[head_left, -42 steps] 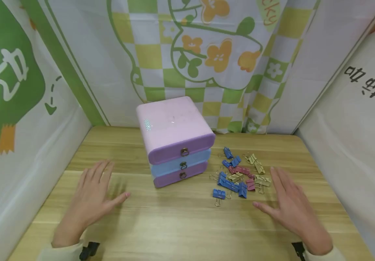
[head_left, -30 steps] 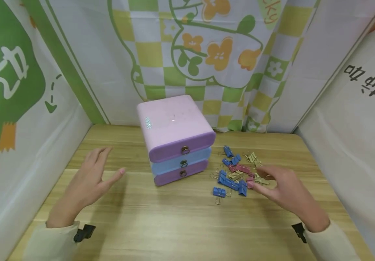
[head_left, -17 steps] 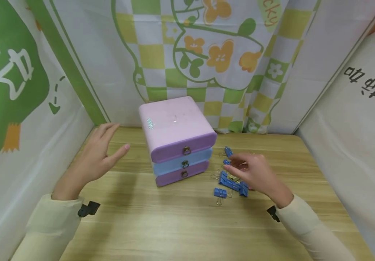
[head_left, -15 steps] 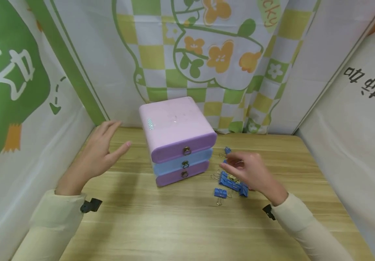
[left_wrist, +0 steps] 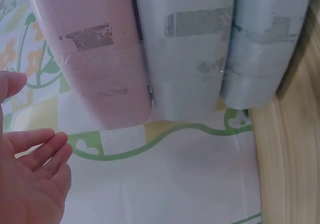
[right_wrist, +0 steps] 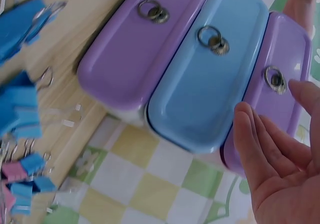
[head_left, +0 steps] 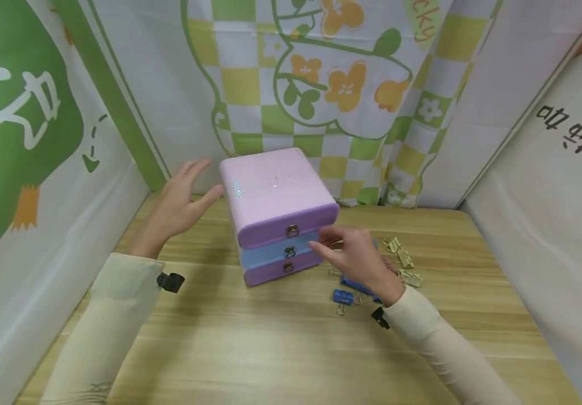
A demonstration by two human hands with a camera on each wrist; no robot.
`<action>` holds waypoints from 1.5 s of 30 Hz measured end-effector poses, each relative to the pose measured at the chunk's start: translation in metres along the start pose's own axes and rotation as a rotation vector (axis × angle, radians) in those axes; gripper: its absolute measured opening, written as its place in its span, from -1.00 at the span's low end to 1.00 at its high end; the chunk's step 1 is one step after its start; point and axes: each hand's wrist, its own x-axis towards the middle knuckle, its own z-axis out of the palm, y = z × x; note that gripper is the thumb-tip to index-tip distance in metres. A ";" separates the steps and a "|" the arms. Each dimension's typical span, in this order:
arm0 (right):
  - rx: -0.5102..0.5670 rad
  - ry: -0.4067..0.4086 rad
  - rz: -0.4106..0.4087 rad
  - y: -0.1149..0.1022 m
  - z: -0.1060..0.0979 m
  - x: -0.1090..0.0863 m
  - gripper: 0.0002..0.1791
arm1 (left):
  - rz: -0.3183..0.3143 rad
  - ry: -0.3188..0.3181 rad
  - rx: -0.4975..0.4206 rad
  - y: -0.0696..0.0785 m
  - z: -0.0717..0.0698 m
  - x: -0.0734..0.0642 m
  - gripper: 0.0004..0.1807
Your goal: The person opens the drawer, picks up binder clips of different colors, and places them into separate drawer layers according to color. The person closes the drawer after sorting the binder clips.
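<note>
A three-drawer box (head_left: 276, 185) stands on the table, its top pink. Its drawer fronts are purple, blue (right_wrist: 210, 78) and purple, each with a ring pull; the top one (right_wrist: 274, 78) is nearest my right hand. My right hand (head_left: 357, 256) hovers at the front right corner of the box with fingers slightly bent and nothing between them. My left hand (head_left: 177, 205) is raised beside the left side of the box, fingers loosely extended, thumb near the top edge. In the left wrist view a gap shows between that hand (left_wrist: 35, 174) and the pink side wall (left_wrist: 105, 73).
Several binder clips lie right of the box: blue ones (head_left: 343, 297), yellow ones (head_left: 404, 259) and pink ones, partly hidden behind my right hand. The wooden table (head_left: 250, 349) meets a printed cloth backdrop (head_left: 301, 112) at the back, with cloth walls on both sides.
My right hand has moved left from over the binder clips to the front of the box. My left hand has moved forward and right, up to the box's side. All drawers stay closed.
</note>
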 end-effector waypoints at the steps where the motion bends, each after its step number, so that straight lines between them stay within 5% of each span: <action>1: 0.008 0.007 -0.002 0.000 0.003 0.001 -0.70 | -0.002 0.004 -0.009 0.000 0.001 0.005 -0.19; 8: 0.075 0.051 0.028 -0.003 0.019 0.007 -0.72 | -0.064 0.030 -0.097 -0.004 0.013 0.033 -0.20; 17: 0.124 0.131 0.060 -0.012 0.035 0.012 -0.72 | -0.164 0.087 -0.380 -0.011 0.037 0.059 -0.21; 23: 0.150 0.157 0.112 -0.014 0.043 0.013 -0.74 | -0.239 0.146 -0.539 -0.017 0.055 0.064 -0.29; 30: 0.201 0.199 0.162 -0.010 0.047 0.014 -0.78 | -0.238 0.222 -0.654 -0.024 0.070 0.065 -0.35; 35: 0.304 0.159 0.235 -0.010 0.049 0.013 -0.77 | -0.267 0.248 -0.677 -0.027 0.074 0.066 -0.38; 45: 0.681 -0.008 0.486 -0.011 0.051 0.018 -0.66 | -0.293 0.249 -0.675 -0.029 0.072 0.065 -0.38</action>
